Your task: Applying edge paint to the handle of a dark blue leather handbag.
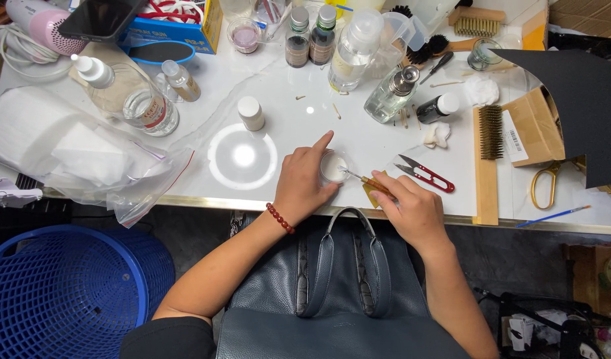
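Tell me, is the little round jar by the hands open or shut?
Open: the small jar has no lid, its white contents show, and the brush tip dips in.

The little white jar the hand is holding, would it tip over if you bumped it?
Probably not easily. The little white jar looks short and wide, so it should sit steady, and the left hand wraps around it while the right hand dips a thin brush in. It looks small and likely light, so a push might slide it on the smooth white table.
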